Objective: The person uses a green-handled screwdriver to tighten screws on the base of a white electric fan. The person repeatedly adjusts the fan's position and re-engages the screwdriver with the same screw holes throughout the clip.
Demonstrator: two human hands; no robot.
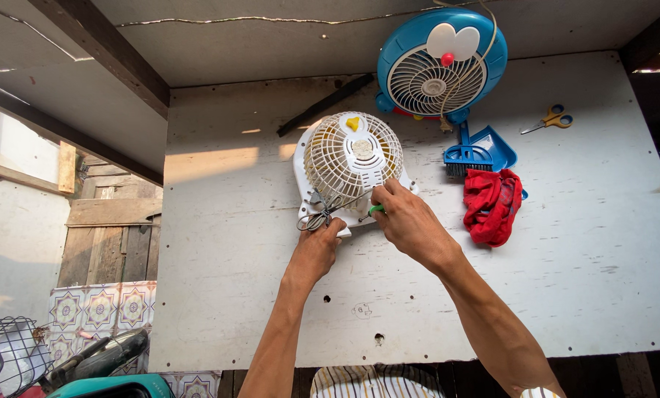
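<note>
A small white fan (352,158) with a round grille and a yellow mark stands on the white board table (256,295). My left hand (317,249) grips the fan's lower front corner, beside its bundled grey cord (311,219). My right hand (407,217) is closed around a green-handled tool (375,209), whose tip points at the lower edge of the grille. Both forearms reach in from the bottom of the view.
Behind the white fan stands a blue cartoon-shaped fan (440,63). A blue brush and dustpan (481,151), a red cloth (492,205) and yellow-handled scissors (551,119) lie to the right. A dark strip (324,103) lies at the back. A wire basket (6,354) sits at lower left.
</note>
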